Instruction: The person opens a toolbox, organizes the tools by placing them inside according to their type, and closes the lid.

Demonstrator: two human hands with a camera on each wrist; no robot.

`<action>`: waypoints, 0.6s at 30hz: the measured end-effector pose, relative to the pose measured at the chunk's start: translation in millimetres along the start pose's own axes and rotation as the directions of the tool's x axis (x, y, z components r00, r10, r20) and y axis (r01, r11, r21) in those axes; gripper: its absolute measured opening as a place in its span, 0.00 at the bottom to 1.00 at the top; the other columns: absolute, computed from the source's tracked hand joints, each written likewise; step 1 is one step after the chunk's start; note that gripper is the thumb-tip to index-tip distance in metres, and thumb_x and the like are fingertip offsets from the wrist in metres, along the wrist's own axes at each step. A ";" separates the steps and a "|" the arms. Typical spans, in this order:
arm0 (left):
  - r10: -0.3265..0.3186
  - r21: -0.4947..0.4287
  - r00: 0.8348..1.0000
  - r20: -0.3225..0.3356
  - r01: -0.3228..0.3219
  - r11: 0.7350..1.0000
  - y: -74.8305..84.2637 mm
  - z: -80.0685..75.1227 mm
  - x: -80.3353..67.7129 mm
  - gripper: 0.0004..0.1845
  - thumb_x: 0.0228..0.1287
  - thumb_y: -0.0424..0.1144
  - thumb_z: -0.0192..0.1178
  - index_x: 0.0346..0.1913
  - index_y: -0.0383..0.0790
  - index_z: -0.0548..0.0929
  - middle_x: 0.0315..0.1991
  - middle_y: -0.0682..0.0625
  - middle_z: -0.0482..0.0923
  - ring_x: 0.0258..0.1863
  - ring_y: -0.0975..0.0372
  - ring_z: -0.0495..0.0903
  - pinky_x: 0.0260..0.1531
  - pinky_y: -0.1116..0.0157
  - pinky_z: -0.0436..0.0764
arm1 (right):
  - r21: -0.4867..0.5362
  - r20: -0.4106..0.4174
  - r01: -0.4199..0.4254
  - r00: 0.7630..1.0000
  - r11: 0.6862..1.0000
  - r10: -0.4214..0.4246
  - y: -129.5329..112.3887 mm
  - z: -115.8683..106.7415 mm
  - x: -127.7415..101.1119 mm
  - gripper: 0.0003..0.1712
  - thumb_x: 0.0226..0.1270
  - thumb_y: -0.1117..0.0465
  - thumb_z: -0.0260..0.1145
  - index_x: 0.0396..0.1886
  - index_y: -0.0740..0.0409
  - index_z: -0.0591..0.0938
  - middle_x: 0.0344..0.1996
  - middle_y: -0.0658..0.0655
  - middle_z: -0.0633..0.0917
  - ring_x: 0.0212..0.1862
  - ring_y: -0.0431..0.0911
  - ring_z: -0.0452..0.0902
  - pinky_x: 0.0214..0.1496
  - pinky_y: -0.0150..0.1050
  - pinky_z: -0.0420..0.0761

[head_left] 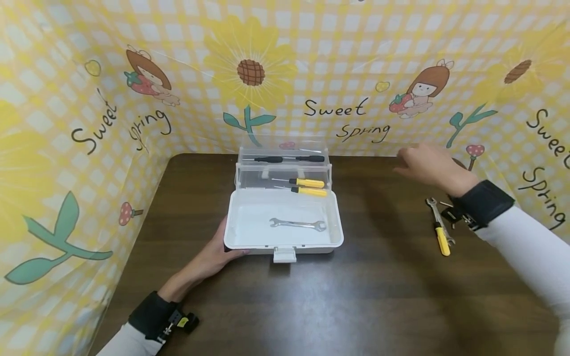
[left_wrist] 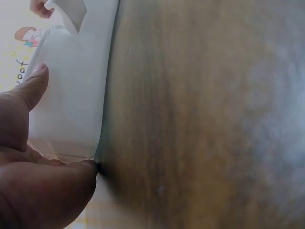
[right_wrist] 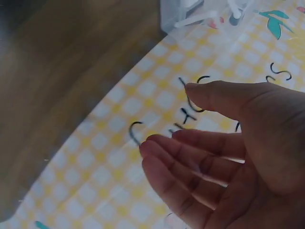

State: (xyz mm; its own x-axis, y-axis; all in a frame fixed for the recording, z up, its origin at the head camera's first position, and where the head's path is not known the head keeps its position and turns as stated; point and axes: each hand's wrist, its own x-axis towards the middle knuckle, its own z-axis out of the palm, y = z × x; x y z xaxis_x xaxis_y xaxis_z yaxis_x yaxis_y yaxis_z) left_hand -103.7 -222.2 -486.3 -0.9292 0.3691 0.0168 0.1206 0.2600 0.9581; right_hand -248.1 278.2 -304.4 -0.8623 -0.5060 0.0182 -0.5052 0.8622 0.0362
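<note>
My left hand (head_left: 213,254) steadying open white plastic toolbox (head_left: 249,237), fingers hidden behind it, right hand (head_left: 429,165) loosely spread, empty, tools beneath partly covered.

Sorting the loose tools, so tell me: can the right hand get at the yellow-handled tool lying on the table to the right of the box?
Probably yes. The right hand is open and empty, and the yellow-handled tool lies uncovered on the table just below that wrist.
</note>
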 end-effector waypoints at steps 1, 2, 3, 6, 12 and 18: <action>-0.004 0.002 1.000 -0.001 0.004 1.000 0.2 -0.1 -0.1 0.62 0.71 0.37 0.72 0.87 0.50 0.31 0.87 0.43 0.33 0.83 0.45 0.43 0.74 0.36 0.49 | -0.002 0.008 -0.020 1.000 1.000 0.020 2.7 2.5 -5.2 0.14 0.71 0.56 0.74 0.30 0.60 0.83 0.19 0.53 0.78 0.20 0.47 0.72 0.23 0.43 0.68; -0.009 0.005 1.000 -0.002 0.009 1.000 0.1 -0.4 -0.1 0.62 0.71 0.37 0.72 0.87 0.50 0.31 0.87 0.43 0.33 0.83 0.45 0.43 0.74 0.36 0.49 | -0.002 0.020 -0.042 0.999 0.999 0.042 5.6 5.0 -10.6 0.15 0.71 0.56 0.74 0.28 0.59 0.81 0.18 0.53 0.76 0.19 0.47 0.71 0.23 0.43 0.66; -0.016 0.010 1.000 -0.002 0.016 1.000 0.3 -0.4 -0.1 0.62 0.71 0.37 0.72 0.87 0.50 0.31 0.87 0.43 0.33 0.83 0.45 0.42 0.74 0.36 0.49 | 0.004 0.039 -0.064 0.997 0.998 0.064 8.2 7.1 -16.0 0.16 0.72 0.55 0.73 0.28 0.59 0.80 0.18 0.53 0.75 0.19 0.47 0.71 0.22 0.43 0.67; -0.033 0.021 0.999 -0.002 0.033 0.999 -0.5 -0.4 -1.4 0.62 0.71 0.39 0.72 0.87 0.52 0.31 0.87 0.43 0.33 0.84 0.45 0.42 0.75 0.36 0.49 | 0.034 0.112 -0.134 0.985 0.990 0.130 13.9 15.0 -31.5 0.17 0.74 0.54 0.71 0.30 0.61 0.80 0.18 0.54 0.75 0.20 0.47 0.73 0.24 0.45 0.71; -0.023 0.019 1.000 -0.003 0.023 1.000 -2.4 -1.2 -1.9 0.62 0.71 0.40 0.72 0.87 0.51 0.31 0.87 0.44 0.33 0.84 0.46 0.42 0.75 0.36 0.49 | 0.102 0.231 -0.266 0.943 0.959 0.237 25.7 30.5 -59.2 0.29 0.75 0.53 0.69 0.55 0.79 0.81 0.41 0.78 0.86 0.29 0.57 0.84 0.32 0.55 0.82; -0.016 0.020 1.000 -0.007 0.016 1.000 -2.6 -1.5 -1.2 0.62 0.70 0.39 0.72 0.87 0.50 0.32 0.87 0.44 0.34 0.83 0.47 0.43 0.75 0.37 0.50 | 0.164 0.262 -0.348 0.918 0.923 0.299 38.0 50.5 -85.2 0.25 0.76 0.52 0.68 0.45 0.75 0.84 0.30 0.67 0.87 0.24 0.52 0.80 0.27 0.49 0.77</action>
State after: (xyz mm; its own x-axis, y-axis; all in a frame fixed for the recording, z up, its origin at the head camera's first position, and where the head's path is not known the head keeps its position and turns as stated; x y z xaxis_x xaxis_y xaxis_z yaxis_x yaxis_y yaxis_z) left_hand -103.4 -224.7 -488.4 -0.9336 0.3583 0.0034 0.1126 0.2841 0.9522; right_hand -195.6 355.2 -355.0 -0.9512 -0.2008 -0.2342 -0.1724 0.9755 -0.1364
